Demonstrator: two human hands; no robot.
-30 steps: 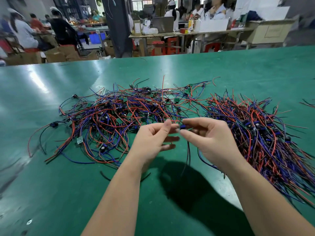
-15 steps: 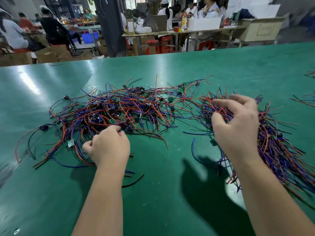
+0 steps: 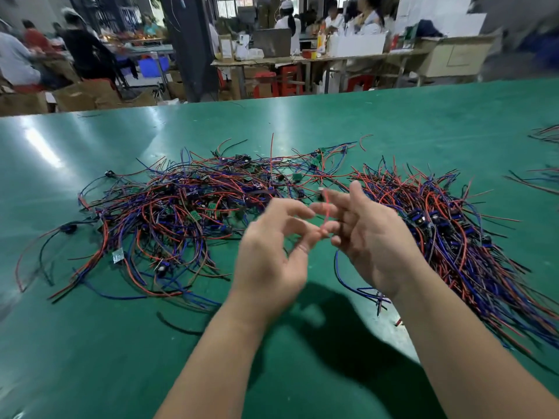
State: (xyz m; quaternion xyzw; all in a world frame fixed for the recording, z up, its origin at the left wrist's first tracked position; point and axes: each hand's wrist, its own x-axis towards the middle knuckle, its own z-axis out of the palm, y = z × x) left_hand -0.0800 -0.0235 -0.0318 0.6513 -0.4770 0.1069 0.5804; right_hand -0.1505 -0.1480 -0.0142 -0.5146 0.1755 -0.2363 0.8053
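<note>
red wire (image 3: 325, 211), light and limp, upright between left hand (image 3: 272, 258) and right hand (image 3: 372, 243), just before the wire pile (image 3: 181, 213); blur hides which hand pinches it; judged best pinched near its end.

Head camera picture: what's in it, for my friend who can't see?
The left hand and right hand pinch a thin red wire together above a green table. Behind them lie a left pile and a right pile of tangled red, blue and black wires.
</note>
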